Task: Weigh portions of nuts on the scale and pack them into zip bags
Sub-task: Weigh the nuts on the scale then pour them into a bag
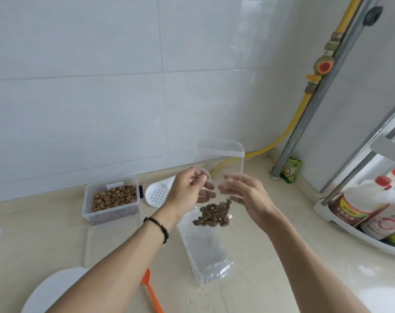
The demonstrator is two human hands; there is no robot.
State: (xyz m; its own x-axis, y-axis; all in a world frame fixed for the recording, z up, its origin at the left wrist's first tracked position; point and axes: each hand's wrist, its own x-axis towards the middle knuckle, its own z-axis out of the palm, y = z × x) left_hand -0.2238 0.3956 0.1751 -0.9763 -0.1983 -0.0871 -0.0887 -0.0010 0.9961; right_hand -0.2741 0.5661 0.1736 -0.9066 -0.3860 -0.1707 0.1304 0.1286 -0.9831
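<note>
Clear plastic, that's the zip bag [219, 177], held upright in the air between both hands, above the spare bags [205, 247] lying flat on the counter [271, 256]. A small heap of brown nuts [212, 214] sits in the bag's bottom, below the fingers; its zip strip at the top stands well above them. The left hand [187, 190] pinches the bag's left side, fingers curled onto the plastic. The right hand [243, 195] curls round the right side, fingers seen through the film, somewhat blurred. Left of the bag, a clear tub of nuts [111, 201] stands by the wall, a white perforated dish [157, 196] just beside it.
</note>
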